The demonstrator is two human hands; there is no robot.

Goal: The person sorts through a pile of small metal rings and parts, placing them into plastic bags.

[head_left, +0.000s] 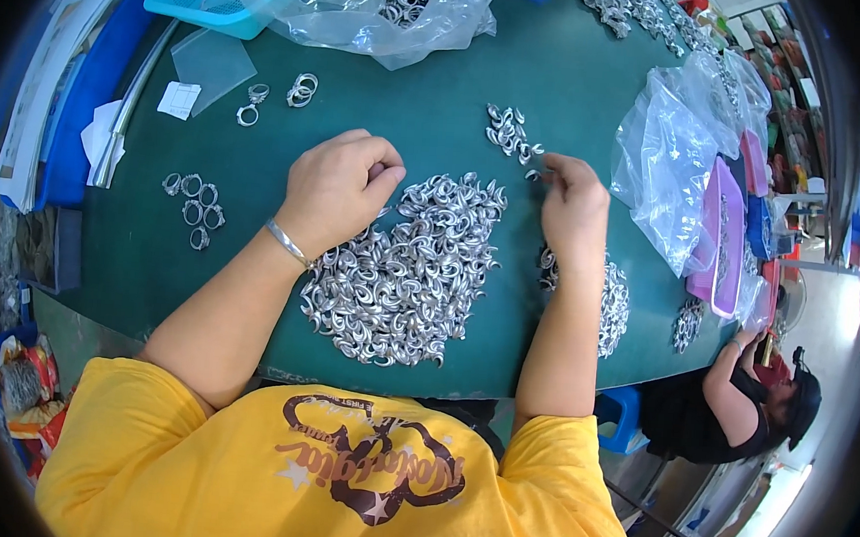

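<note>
A large pile of small curved silver metal pieces [399, 286] lies on the green table in front of me. At the pile's upper left edge, my left hand [341, 189] is closed, thumb pressed to the curled index finger; what it holds, if anything, is hidden. My right hand [574, 206] is to the right of the pile with fingers pinched together. At its fingertips shows a curved silver piece [532, 175]. Just beyond those fingertips sits a small group of similar pieces [507, 131]. Another pile [612, 314] is partly covered by my right forearm.
Several silver rings [196, 203] lie at the left, with more rings [303, 89] farther back. A turquoise basket [205, 4] and a filled plastic bag [386, 25] stand at the far side. Right are clear bags [668, 155], a purple tray [717, 242] and a co-worker [737, 405].
</note>
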